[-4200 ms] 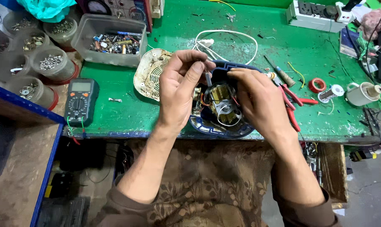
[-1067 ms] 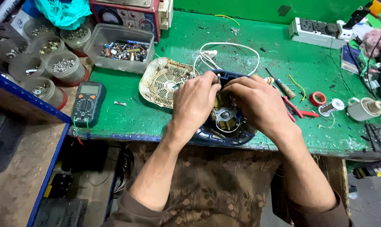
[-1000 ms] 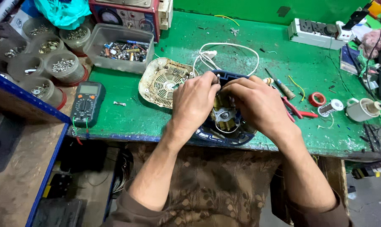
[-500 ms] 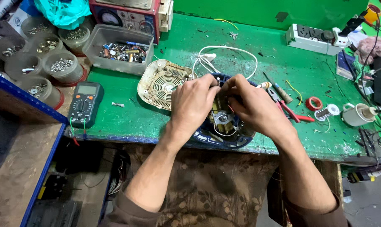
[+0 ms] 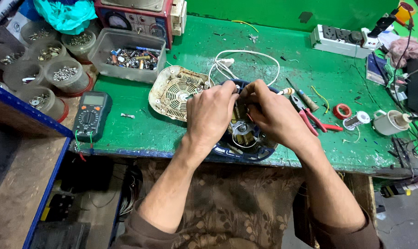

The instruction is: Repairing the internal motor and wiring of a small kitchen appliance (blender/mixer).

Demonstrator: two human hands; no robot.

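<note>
- Here, the left hand (image 5: 211,115) and the right hand (image 5: 275,115) meet over an opened blue motor housing (image 5: 246,150) at the near edge of the green surface (image 5: 264,60).
- The left grip is curled, its fingertips pressed together on a small part at the top of the motor (image 5: 241,131); what exactly it pinches is hidden by the fingers.
- The right grip is likewise bent, thumb and forefinger closed on the same spot, touching the left fingertips; the part between them cannot be made out.
- The housing lies directly under both grips, with the motor's metal core showing just below the fingertips.
- Just left of the left grip lies a cream round grille cover (image 5: 174,92), touching the housing.
- Beyond both grips a white cord (image 5: 246,57) loops away from the housing.
- Just right of the right grip lie a screwdriver (image 5: 305,99) and red-handled pliers (image 5: 317,122); farther right sit a roll of red tape (image 5: 341,110) and a small solder spool (image 5: 355,121).
- Well left of the left grip rests a multimeter (image 5: 91,115); beyond it stand a clear tray of small parts (image 5: 128,55) and round tubs of screws (image 5: 63,76).
</note>
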